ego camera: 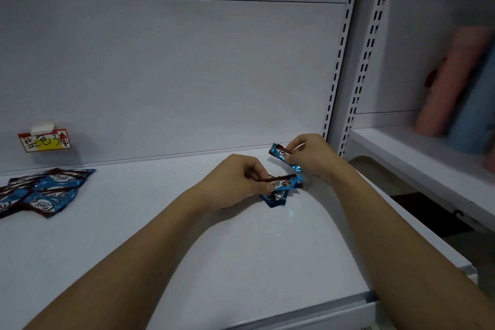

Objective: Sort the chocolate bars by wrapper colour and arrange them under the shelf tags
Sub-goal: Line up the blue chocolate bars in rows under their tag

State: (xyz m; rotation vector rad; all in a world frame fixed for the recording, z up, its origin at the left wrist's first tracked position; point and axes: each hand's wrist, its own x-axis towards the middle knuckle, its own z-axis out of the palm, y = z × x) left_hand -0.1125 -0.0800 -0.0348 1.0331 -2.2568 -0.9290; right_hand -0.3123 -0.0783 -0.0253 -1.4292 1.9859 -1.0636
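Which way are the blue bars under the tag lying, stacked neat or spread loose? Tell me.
Spread loose. The blue bars lie flat in an overlapping heap at mixed angles on the shelf, below the tag.

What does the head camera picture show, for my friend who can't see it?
Two bare hands pick up blue Choco chocolate bars on a white shelf: the left hand grips bars and the right hand pinches one bar. A pile of blue bars lies at far left beneath a handwritten shelf tag.

Blue chocolate bars (281,185) in hands (241,177)
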